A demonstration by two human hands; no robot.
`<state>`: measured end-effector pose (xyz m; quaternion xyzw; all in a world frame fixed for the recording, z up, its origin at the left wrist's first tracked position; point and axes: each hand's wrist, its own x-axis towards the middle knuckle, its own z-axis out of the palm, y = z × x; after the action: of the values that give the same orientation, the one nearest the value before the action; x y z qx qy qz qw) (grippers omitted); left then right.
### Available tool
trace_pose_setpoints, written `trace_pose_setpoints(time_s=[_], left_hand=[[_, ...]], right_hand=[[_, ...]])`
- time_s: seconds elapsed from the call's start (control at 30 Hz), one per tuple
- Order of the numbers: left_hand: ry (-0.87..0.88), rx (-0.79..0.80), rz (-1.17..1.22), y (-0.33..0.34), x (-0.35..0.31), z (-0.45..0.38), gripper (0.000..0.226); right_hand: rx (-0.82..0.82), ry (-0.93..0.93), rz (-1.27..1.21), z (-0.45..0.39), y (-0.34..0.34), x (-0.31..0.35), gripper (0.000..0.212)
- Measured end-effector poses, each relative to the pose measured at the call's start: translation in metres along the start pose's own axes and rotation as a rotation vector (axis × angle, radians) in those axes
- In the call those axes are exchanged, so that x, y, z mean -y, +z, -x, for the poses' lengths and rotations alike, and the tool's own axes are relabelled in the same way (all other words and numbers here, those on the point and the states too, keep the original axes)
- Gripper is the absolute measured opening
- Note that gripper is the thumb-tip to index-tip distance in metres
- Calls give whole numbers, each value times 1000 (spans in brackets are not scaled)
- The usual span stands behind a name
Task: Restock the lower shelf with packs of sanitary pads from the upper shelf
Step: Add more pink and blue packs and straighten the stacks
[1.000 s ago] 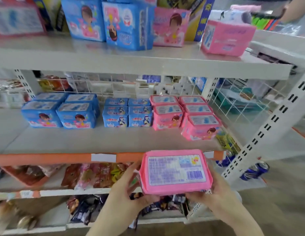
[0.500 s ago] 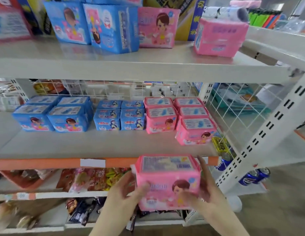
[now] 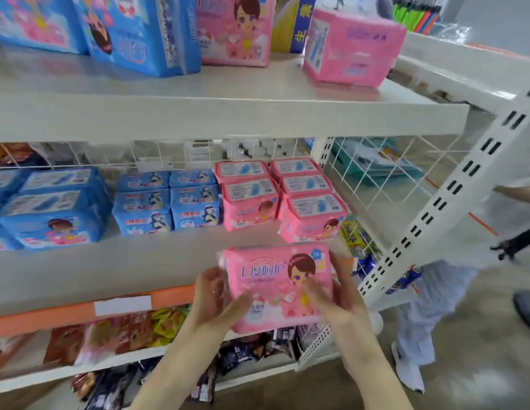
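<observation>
pink pack [image 3: 280, 287]: held upright at the front edge of the lower shelf [image 3: 110, 270], printed cartoon face toward the camera, just in front of the pink stacks
left hand [image 3: 212, 303]: fingers curled round the pack's left side, thumb across the front
right hand [image 3: 336, 303]: wraps the right side the same way, thumb on the front
pink stacks [image 3: 281, 193]: two rows toward the shelf's right end, front right one tilted a bit
blue packs [image 3: 166, 199]: left of the pink ones, more toward the left edge
upper shelf [image 3: 228, 110]: a pink pack [image 3: 354, 47] near its right end, big blue ones [image 3: 133, 34] further left
</observation>
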<state>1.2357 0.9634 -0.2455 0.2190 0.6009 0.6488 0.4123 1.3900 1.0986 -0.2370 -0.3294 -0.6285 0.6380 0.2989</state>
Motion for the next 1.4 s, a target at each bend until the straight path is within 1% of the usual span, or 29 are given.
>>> trace_pose_setpoints(time_s=[0.03,0.1,0.23,0.3,0.33,0.37,0.43,0.47,0.5,0.53,0.63,0.7,0.73,0.77,0.8,0.83,0.9,0.93,0.97,1.0,1.03,1.1,1.13,1.17,1.23,1.27,1.3,1.33,1.4], left_hand=[[2,-6,9,-3,-1,-1,63],[18,-21,18,-9,-5,-4,59],[1,-48,57,-20,-7,-10,70],[-44,-68,82,-24,-7,-13,76],[-80,-96,87,-26,-5,-14,76],[-111,-125,91,-28,-3,-15,73],[-160,-179,99,-28,-2,-17,54],[-182,-194,107,-28,-2,-19,40],[-209,-200,110,-27,-2,-22,31],[-234,-198,104,-23,-3,-24,29],[-265,-181,80,-9,-4,-26,33],[-308,-144,64,-1,-6,-28,34],[-343,-139,55,3,-7,-32,32],[-318,-84,59,0,-5,-32,29],[-267,-70,65,-3,0,-32,25],[-241,-111,100,-5,4,-38,22],[-237,-112,166,-1,8,-52,21],[-265,-98,116,6,7,-55,25],[-281,-96,28,13,5,-56,32],[-297,-143,0,18,-1,-50,42],[-323,-210,23,24,-4,-51,40],[-372,-176,13,34,-11,-41,37],[-363,-138,-18,37,-15,-35,34],[-309,-132,-56,39,-18,-33,33],[-116,-161,-243,38,-19,-28,49],[-11,-164,-374,38,-20,-28,52],[78,-153,-474,41,-21,-24,50],[132,-137,-515,44,-20,-21,48],[198,-162,-598,50,-14,-18,54]], right_hand=[[-6,10,-1,-2,4,0,78],[-11,21,17,-3,10,1,76],[-39,13,-10,-1,15,-5,59],[-42,8,3,0,12,-14,47],[-44,5,33,1,9,-19,46],[-54,-9,70,3,6,-23,46],[-86,-53,177,5,-2,-31,41],[-79,-77,269,4,-6,-33,47],[-43,-101,379,3,-10,-34,60],[2,-109,456,1,-14,-36,75],[125,-114,476,-6,-19,-36,105],[160,-184,474,-12,-19,-31,117],[170,-221,476,-17,-21,-28,119],[184,-255,483,-21,-23,-25,118],[198,-293,506,-24,-26,-23,115],[206,-334,537,-28,-30,-21,112],[222,-396,571,-34,-39,-19,106],[240,-396,556,-37,-44,-19,101],[266,-368,520,-41,-50,-20,97],[292,-313,475,-44,-56,-20,93],[313,-253,427,-47,-61,-20,92],[329,-167,351,-53,-70,-16,89],[327,-143,324,-56,-75,-15,87],[317,-125,292,-60,-78,-14,86],[317,-98,210,-70,-84,-13,84],[333,-88,170,-76,-85,-13,81],[373,-92,144,-80,-84,-11,75],[421,-113,145,-84,-82,-10,68],[470,-141,158,-90,-79,-6,56]])
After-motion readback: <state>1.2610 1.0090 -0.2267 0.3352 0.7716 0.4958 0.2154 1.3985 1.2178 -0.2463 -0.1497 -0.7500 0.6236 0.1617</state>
